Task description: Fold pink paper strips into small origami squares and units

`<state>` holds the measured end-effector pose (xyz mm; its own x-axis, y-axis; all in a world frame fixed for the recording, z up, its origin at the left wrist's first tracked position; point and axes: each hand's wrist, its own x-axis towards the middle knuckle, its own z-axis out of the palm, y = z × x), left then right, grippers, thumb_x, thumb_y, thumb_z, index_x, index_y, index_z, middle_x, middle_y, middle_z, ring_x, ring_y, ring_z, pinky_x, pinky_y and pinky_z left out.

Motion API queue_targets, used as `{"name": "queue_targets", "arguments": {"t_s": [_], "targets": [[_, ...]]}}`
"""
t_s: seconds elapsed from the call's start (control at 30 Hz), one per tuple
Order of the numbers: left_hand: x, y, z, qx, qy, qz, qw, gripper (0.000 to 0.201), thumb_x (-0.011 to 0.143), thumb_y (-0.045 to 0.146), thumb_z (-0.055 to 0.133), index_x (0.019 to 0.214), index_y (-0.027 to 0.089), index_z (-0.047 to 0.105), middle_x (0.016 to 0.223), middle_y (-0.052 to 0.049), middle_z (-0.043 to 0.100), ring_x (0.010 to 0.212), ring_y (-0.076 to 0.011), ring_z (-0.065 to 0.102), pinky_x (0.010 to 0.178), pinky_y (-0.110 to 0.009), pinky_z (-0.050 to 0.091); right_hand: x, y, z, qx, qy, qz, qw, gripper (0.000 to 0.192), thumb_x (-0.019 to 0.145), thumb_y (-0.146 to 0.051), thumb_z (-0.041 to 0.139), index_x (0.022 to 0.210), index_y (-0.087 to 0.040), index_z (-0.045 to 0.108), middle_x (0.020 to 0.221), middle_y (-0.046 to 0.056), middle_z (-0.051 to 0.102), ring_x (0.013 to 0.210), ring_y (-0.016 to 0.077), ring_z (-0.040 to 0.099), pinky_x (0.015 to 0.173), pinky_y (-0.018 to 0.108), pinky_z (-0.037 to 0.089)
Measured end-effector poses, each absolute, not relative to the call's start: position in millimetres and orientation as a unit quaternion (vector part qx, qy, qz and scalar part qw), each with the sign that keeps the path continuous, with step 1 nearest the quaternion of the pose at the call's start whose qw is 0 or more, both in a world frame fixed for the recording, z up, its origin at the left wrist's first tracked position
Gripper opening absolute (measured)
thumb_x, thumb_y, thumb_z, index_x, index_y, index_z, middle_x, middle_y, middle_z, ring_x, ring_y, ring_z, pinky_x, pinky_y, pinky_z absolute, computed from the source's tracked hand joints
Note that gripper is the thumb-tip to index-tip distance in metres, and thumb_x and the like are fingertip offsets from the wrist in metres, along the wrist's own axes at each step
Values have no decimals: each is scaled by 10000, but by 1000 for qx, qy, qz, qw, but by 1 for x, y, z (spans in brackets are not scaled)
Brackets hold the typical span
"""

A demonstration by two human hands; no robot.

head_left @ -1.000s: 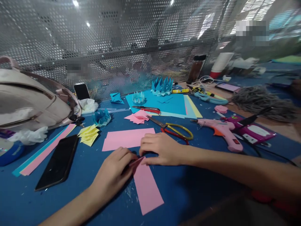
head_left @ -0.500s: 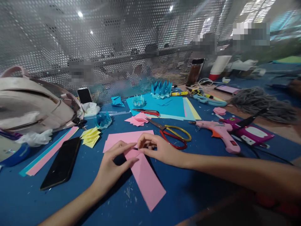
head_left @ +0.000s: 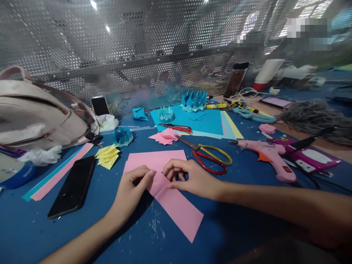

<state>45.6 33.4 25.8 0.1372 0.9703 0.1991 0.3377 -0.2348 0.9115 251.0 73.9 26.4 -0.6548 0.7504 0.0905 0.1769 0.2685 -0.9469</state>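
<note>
On the blue table (head_left: 137, 238), left hand (head_left: 130, 190) and right hand (head_left: 196, 179) pinch a pink strip (head_left: 180, 212), which could crease askew if either slips.

You have dim, cool light, brightest at the upper right, where pale glare breaks through slatted window panes (head_left: 316, 14). Small white highlights dot the silvery perforated metal panel (head_left: 165, 58) ahead of you. Soft shadow spreads over the matte blue tabletop (head_left: 165, 249) below your right forearm (head_left: 255, 201), and the lower right corner sinks into near-black. The pink rectangular paper strip (head_left: 180, 211) reads clearly, evenly lit. Toward your edges the wide lens stretches the pale fabric backpack (head_left: 35, 113) and smears the grey stringy yarn bundle (head_left: 316, 119). Blocky pixelation masks patches of the background.
</note>
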Motion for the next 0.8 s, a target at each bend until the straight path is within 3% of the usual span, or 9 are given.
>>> {"name": "queue_targets", "arguments": {"t_s": [0.1,0.2,0.27,0.37,0.47,0.57,0.67,0.73,0.8], "targets": [[48,35,26,615,508,434,418,372,875,421,599,618,157,548,551,46,420,510,-91,365,498,-216,294,250,71,28,-298,-742,532,280,295,760,-108,709,1021,-183,593,698,-54,626,587,76,473,534,194,326],[49,36,27,577,505,457,451,308,855,436,633,989,161,595,531,91,388,474,-81,335,492,-194,282,250,69,29,-285,-742,526,304,411,767,-115,701,1141,-207,558,710,-54,632,590,84,490,537,193,352],[49,35,27,574,501,475,441,385,878,417,611,1165,175,526,545,97,399,484,-88,377,513,-192,328,250,69,29,-287,-752,492,332,333,793,-144,683,1109,-210,604,789,-19,654,645,96,540,541,194,373],[47,31,27,595,478,507,400,450,904,355,585,1309,216,447,726,39,525,620,-118,513,590,-220,434,252,71,31,-302,-764,441,362,109,848,-220,655,943,-184,694,896,36,691,736,122,594,577,206,422],[45,26,24,628,457,514,364,553,878,270,635,1384,275,415,881,10,576,730,-128,569,681,-246,490,254,73,32,-313,-760,426,379,128,860,-249,646,920,-178,735,904,51,721,705,124,599,600,219,456],[43,23,22,666,456,502,311,534,860,195,668,1356,288,496,877,14,618,742,-125,578,748,-261,493,254,73,31,-322,-750,427,389,167,848,-238,651,968,-182,754,937,56,734,672,116,591,572,213,445],[43,24,23,699,445,493,265,219,859,165,673,1063,232,715,859,-12,683,758,-142,604,745,-263,488,253,72,29,-339,-741,434,385,199,827,-248,679,998,-189,763,886,49,742,647,114,580,544,209,418],[43,27,24,702,436,497,265,102,856,152,673,893,206,753,844,-30,710,776,-158,629,727,-264,491,252,72,28,-346,-736,443,376,210,816,-279,702,996,-195,771,871,50,749,639,118,582,532,211,405],[43,29,25,693,438,502,275,91,842,153,692,891,198,754,852,-39,719,771,-163,633,714,-268,497,252,73,27,-350,-735,450,367,213,807,-313,719,977,-199,779,883,53,757,645,126,593,532,218,400]]}}
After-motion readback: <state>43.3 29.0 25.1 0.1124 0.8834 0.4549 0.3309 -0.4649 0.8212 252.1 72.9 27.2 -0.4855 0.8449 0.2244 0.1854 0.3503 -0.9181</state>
